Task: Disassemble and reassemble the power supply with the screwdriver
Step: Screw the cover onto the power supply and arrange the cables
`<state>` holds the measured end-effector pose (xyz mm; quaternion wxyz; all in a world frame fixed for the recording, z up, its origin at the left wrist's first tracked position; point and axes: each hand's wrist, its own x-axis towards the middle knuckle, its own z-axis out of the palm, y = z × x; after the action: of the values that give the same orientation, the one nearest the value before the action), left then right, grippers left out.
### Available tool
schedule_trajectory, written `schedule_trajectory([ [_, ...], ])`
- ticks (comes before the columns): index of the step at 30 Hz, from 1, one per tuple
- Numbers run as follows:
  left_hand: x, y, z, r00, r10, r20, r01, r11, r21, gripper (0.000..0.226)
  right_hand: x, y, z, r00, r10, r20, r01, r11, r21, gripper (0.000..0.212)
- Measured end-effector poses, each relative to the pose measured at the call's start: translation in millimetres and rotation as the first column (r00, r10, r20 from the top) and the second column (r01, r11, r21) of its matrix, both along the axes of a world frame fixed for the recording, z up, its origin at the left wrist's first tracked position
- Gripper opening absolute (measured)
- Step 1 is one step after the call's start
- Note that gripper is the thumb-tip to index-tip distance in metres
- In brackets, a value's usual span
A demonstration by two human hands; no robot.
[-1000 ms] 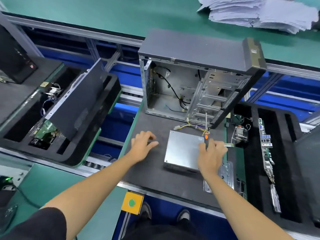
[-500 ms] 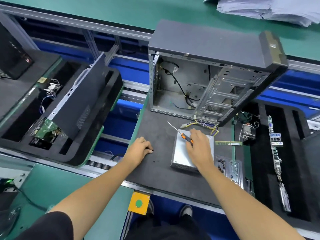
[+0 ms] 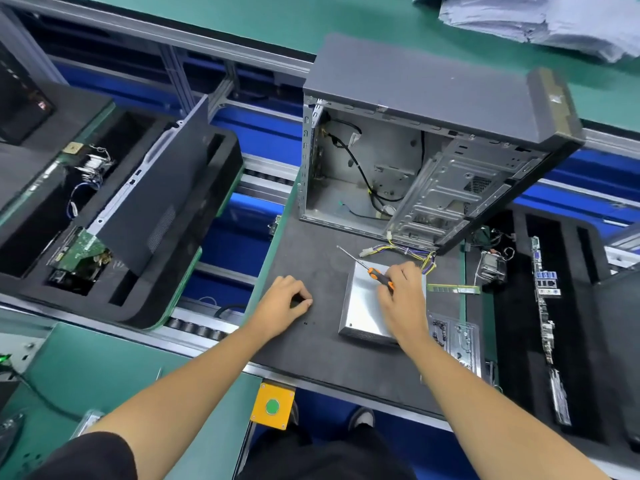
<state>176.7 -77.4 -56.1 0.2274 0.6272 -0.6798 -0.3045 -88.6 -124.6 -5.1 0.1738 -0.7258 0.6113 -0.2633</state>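
A silver power supply [image 3: 363, 306] lies flat on the black mat [image 3: 311, 348], its yellow and purple cable bundle [image 3: 401, 250] trailing toward the open computer case [image 3: 415, 161]. My right hand [image 3: 403, 299] rests over the power supply and grips an orange-and-black screwdriver [image 3: 375, 274], whose thin shaft points up and left. My left hand [image 3: 284, 303] sits on the mat to the left of the unit, fingers curled with fingertips together; whether it holds something tiny is unclear. Two small dark screws [image 3: 309, 323] lie just in front of it.
A green RAM stick [image 3: 453, 289] and a metal plate [image 3: 457, 337] lie right of the power supply. Foam trays with parts stand at the left [image 3: 138, 299] and right [image 3: 588, 341]. A stack of paper [image 3: 540, 19] lies on the far table. A yellow button box [image 3: 273, 405] hangs at the near edge.
The screwdriver swung from upright at the unit's far edge to lying slanted across its top. My left hand drew back toward me and curled its fingers near the screws.
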Motion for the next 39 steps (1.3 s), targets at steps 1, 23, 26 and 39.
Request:
schedule_trajectory([
  [1,-1,-1,1,0.998,0.032,-0.053,-0.031,0.999,0.012,0.005,0,-1,1,1.000,-0.014,0.017,0.013,0.998,0.058,0.007],
  [23,-58,-77,75,0.563,0.322,-0.761,-0.098,0.941,0.325,0.013,-19,-49,90,0.997,-0.034,0.072,0.025,0.993,0.117,0.011],
  [26,-62,-80,77,0.546,0.316,-0.776,-0.092,0.943,0.320,0.012,-23,-58,94,1.000,0.020,0.024,-0.022,0.995,0.098,0.013],
  [39,-66,-94,74,0.649,0.203,-0.733,0.003,0.963,0.269,0.012,-44,-82,103,0.990,0.107,-0.087,-0.097,0.990,0.103,0.018],
])
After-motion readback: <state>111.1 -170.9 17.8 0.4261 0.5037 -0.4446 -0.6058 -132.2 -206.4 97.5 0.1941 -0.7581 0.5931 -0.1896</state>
